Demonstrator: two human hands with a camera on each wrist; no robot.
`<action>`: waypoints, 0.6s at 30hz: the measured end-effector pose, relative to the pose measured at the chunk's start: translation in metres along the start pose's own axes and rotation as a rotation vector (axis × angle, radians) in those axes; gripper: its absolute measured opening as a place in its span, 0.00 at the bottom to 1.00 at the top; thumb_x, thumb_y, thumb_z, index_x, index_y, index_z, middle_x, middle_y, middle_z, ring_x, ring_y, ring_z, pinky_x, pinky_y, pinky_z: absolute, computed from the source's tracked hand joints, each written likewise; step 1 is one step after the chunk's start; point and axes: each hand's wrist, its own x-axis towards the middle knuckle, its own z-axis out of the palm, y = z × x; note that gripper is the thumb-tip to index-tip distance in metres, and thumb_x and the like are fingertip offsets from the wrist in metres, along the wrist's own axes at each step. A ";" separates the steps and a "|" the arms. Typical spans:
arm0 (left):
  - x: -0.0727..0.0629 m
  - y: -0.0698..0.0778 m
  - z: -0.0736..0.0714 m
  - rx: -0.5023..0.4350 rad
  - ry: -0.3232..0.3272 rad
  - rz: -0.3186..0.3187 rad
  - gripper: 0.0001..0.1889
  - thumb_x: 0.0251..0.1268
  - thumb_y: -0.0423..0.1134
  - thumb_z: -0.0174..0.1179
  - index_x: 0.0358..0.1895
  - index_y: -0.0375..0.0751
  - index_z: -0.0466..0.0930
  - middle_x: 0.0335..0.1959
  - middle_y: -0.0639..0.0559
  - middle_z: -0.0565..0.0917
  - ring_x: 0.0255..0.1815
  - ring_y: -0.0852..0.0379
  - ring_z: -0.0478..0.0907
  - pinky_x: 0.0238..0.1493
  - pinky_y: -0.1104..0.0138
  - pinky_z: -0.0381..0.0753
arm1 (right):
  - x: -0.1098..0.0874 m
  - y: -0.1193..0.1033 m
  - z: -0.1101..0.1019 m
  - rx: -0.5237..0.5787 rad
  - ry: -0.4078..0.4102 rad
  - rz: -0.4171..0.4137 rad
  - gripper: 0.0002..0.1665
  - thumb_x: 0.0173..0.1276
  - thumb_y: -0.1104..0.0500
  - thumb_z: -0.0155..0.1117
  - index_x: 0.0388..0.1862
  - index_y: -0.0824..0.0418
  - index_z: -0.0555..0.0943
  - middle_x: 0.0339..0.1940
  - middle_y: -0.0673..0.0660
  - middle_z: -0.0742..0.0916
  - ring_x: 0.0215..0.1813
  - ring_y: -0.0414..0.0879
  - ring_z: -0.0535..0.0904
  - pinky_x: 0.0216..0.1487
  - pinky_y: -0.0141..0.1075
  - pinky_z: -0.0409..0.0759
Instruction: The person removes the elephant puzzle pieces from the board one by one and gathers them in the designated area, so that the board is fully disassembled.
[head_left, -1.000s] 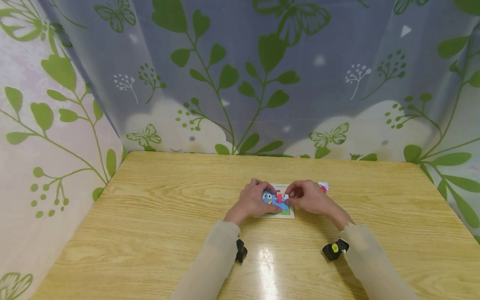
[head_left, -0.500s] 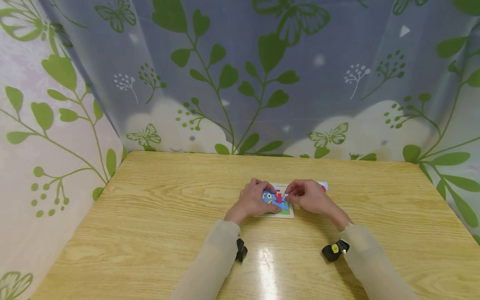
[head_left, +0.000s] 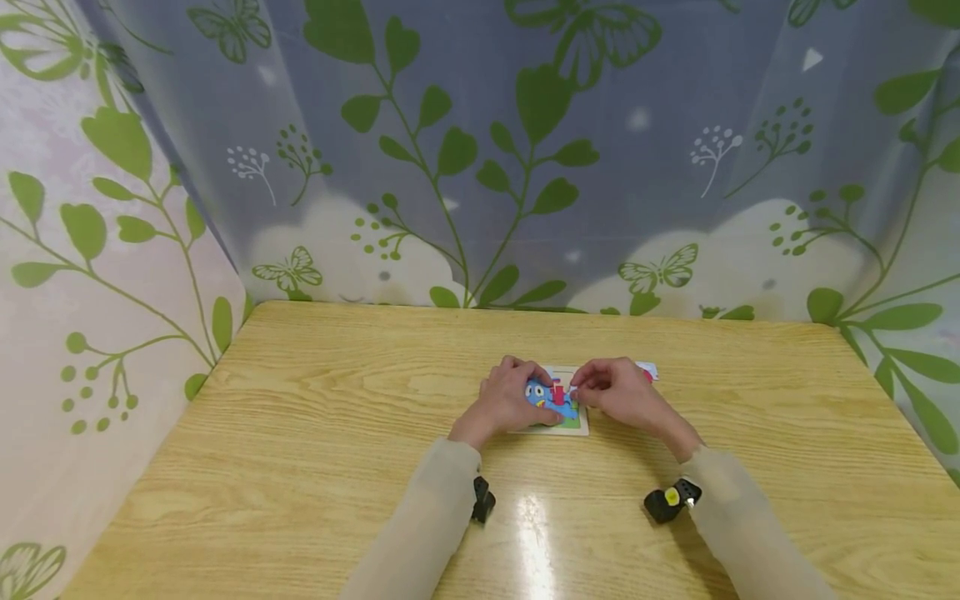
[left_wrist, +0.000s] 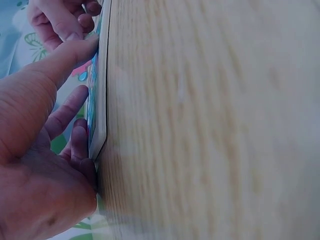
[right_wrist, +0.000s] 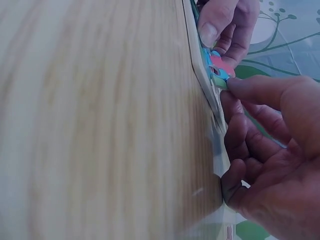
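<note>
A small jigsaw puzzle board (head_left: 582, 431) with a pale frame lies on the table, showing a blue cartoon figure with big eyes. My left hand (head_left: 504, 398) rests over its left side, thumb (left_wrist: 75, 49) and fingers spread, fingertips touching the picture. My right hand (head_left: 621, 395) is at the board's right side. Its thumb and forefinger pinch a small puzzle piece (right_wrist: 220, 83) with a green edge, held tilted at the picture. Near the middle of the picture is a red patch (head_left: 558, 396). The left hand covers part of the board.
Another piece with white and red on it (head_left: 648, 370) lies behind the right hand, partly hidden. The wooden table (head_left: 315, 417) meets a leaf-patterned curtain (head_left: 480, 167) at its back edge. Black wrist cameras hang below both sleeves.
My right fingers have shifted slightly, and the pinched piece has turned, showing less white beside the red patch. The left hand has stayed in place on the board.
</note>
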 end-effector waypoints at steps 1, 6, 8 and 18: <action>0.000 0.000 0.000 0.002 0.000 0.000 0.23 0.55 0.55 0.76 0.52 0.55 0.80 0.66 0.46 0.71 0.65 0.43 0.68 0.64 0.49 0.66 | 0.000 0.000 0.000 0.000 -0.002 -0.009 0.05 0.70 0.60 0.68 0.42 0.60 0.85 0.35 0.55 0.88 0.36 0.44 0.79 0.36 0.33 0.75; 0.001 0.000 -0.001 0.011 0.000 0.004 0.23 0.55 0.55 0.76 0.52 0.55 0.81 0.66 0.47 0.71 0.65 0.44 0.68 0.65 0.50 0.66 | -0.002 0.001 -0.003 0.025 -0.004 -0.022 0.04 0.70 0.61 0.68 0.42 0.60 0.85 0.36 0.56 0.88 0.36 0.44 0.80 0.36 0.33 0.76; 0.001 -0.001 -0.001 0.011 -0.002 0.005 0.23 0.55 0.55 0.76 0.52 0.55 0.81 0.66 0.47 0.71 0.65 0.44 0.68 0.65 0.50 0.66 | -0.003 0.002 -0.005 0.038 -0.004 -0.025 0.04 0.71 0.62 0.67 0.42 0.60 0.85 0.36 0.56 0.89 0.36 0.45 0.80 0.35 0.33 0.76; 0.001 -0.001 0.000 0.018 -0.003 0.006 0.23 0.55 0.56 0.75 0.52 0.55 0.81 0.66 0.47 0.71 0.66 0.43 0.68 0.64 0.50 0.66 | -0.008 0.009 -0.012 0.092 -0.004 -0.065 0.05 0.70 0.64 0.67 0.44 0.63 0.85 0.39 0.59 0.89 0.36 0.45 0.82 0.34 0.33 0.78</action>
